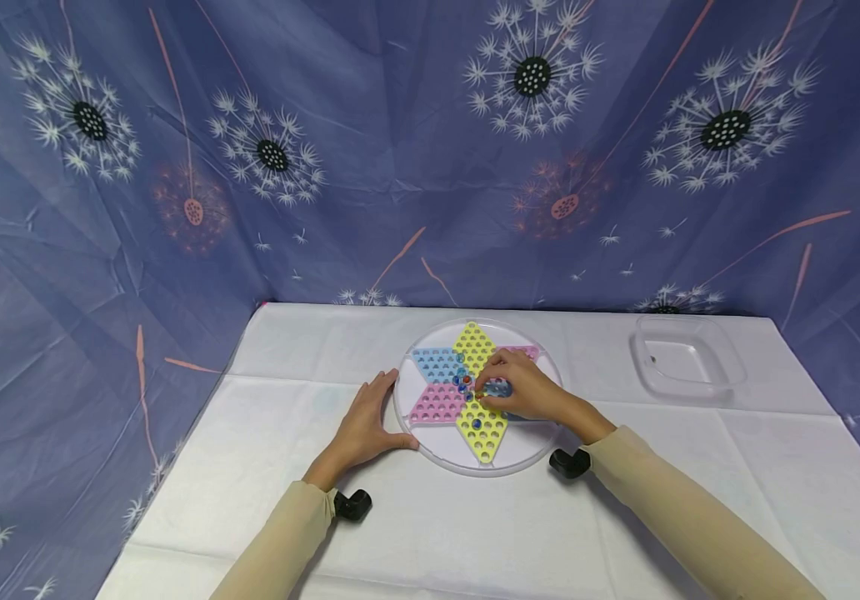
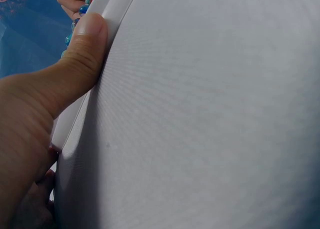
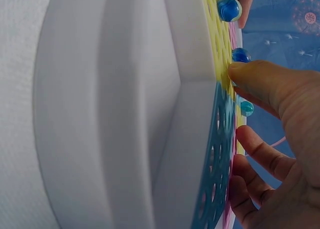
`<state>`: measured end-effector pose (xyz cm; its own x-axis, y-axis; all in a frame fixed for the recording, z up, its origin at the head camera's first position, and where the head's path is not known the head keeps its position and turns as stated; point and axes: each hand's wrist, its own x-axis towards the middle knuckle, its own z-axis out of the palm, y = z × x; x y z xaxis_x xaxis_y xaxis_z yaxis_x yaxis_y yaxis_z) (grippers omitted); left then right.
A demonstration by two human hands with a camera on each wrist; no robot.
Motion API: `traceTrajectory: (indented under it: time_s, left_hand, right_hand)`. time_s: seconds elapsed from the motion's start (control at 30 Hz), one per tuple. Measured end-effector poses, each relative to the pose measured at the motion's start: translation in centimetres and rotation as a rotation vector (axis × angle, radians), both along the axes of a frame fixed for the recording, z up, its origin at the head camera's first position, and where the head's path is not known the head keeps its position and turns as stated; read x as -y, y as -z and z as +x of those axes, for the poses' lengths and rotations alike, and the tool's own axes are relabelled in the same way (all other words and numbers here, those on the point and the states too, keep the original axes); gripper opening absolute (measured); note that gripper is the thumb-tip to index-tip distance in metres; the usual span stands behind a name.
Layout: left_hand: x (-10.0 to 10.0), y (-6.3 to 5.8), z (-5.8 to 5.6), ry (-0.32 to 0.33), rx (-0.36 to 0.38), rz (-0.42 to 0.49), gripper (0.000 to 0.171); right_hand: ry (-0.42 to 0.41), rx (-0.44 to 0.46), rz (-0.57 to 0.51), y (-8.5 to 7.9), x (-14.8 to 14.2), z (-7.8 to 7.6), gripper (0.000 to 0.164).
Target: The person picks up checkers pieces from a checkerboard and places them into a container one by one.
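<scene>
The game board (image 1: 430,439) sits below centre frame, our left hand (image 1: 361,423) spread against its left rim, which should steady it. Our right hand (image 1: 526,388) bends beside the clustered marbles (image 1: 467,380); whether it pinches one, we cannot tell. A light touch should leave the others seated.

Creased blue-purple fabric (image 1: 400,125) printed with dandelions (image 1: 532,77) hangs behind and beside a white-covered table (image 1: 475,542).

Behind your left grip (image 1: 362,425) and right grip (image 1: 523,387), both bare: left sleeve (image 1: 280,542) and right sleeve (image 1: 688,508), long, plain beige. You wear a left wrist unit (image 1: 353,505) and right wrist unit (image 1: 569,463), black, small, rounded, jutting beside the sleeve ends.
</scene>
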<state>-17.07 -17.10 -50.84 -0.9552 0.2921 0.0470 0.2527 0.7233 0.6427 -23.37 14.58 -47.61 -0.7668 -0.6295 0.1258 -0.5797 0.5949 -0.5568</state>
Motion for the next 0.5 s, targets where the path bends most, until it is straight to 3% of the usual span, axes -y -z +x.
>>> traceTrajectory:
  time_s: [0.5]
  left_hand:
    - [0.0,0.1,0.2,-0.013,0.006,0.022,0.129]
  right_hand:
    - [-0.057,-0.003,0.032,-1.1,0.0,0.1,0.012]
